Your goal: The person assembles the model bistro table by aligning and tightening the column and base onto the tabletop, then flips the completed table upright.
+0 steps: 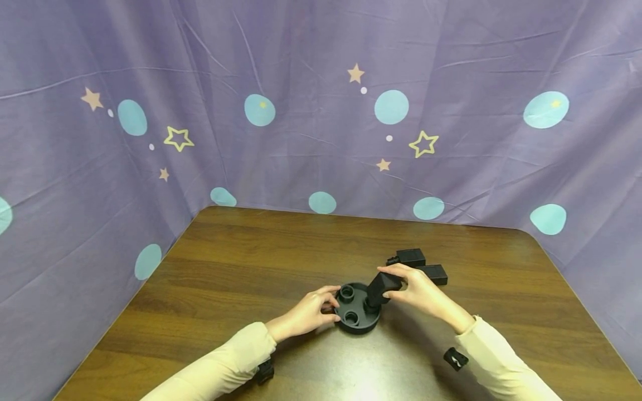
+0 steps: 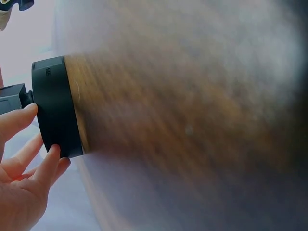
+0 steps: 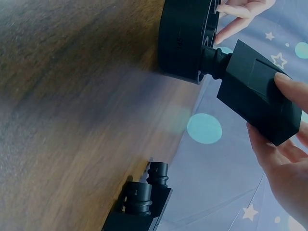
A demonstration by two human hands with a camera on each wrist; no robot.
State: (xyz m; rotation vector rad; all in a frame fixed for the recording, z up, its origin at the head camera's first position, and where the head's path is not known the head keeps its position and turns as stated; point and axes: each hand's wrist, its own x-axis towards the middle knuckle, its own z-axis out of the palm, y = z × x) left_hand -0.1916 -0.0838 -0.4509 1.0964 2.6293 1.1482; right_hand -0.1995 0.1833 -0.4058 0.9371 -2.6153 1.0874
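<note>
A round black base [image 1: 357, 308] with a raised rim and ring-shaped sockets lies on the table. My left hand [image 1: 311, 312] holds its left side, thumb and fingers spread around the rim; the left wrist view shows fingertips [image 2: 54, 150] against its side wall. My right hand [image 1: 418, 289] grips a black rectangular block [image 3: 260, 91] between thumb and fingers. The block leans to the right, its ribbed round plug [image 3: 215, 62] down at the socket on the base's right side. Two other sockets, a back one [image 1: 346, 293] and a front one [image 1: 351, 318], show open tops.
Two more black blocks lie on the wooden table [image 1: 241, 267] behind my right hand, a farther one [image 1: 411, 257] and a nearer one [image 1: 435, 274]. Their ribbed plugs [image 3: 138, 197] show in the right wrist view. A purple patterned curtain [image 1: 301, 156] hangs beyond the table edges.
</note>
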